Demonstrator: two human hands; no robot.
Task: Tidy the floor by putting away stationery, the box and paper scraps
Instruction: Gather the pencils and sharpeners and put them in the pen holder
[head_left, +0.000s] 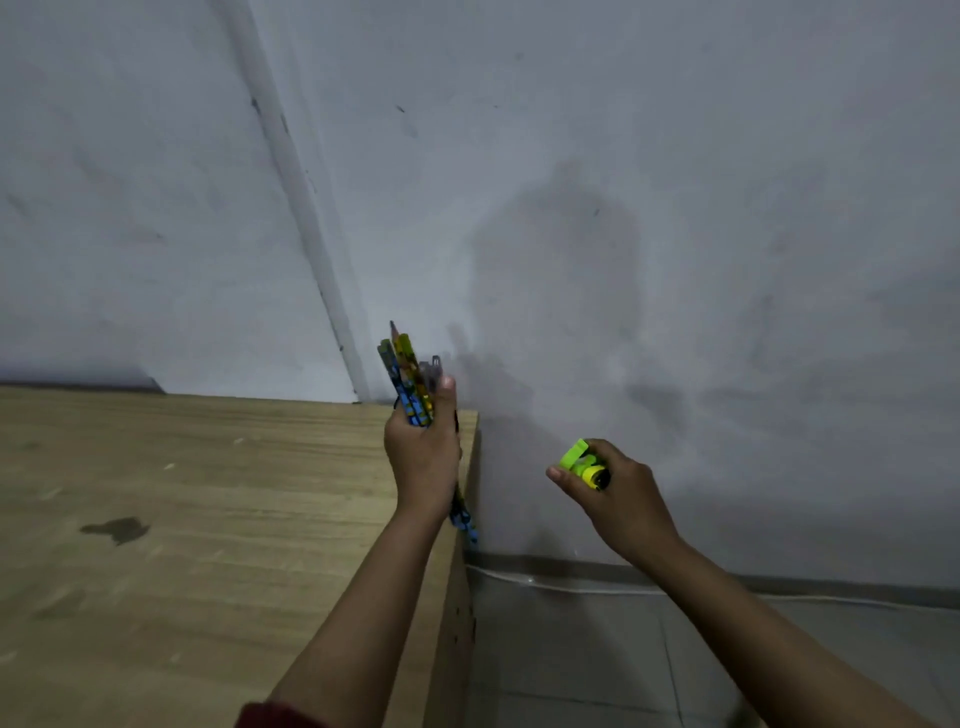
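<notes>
Left hand (423, 457), centre of the frame, fingers wrapped round a bundle of pencils (408, 382): patterned blue and yellow, tips poking up above the thumb, tails sticking out below the wrist. No lettering readable on them. Right hand (618, 493), right of centre, pinches a small lime-green stationery piece (582, 462) at the fingertips, no legible label. Wooden cabinet top (182, 519) lower left, grey wall (675, 208) behind, tiled floor (571, 649) lower right.

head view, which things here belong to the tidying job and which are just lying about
Part of the job:
- bundle of pencils, gripped in the left hand
- small green item, held in the right hand

Just lying about:
- wooden table
- white cable along the wall base
</notes>
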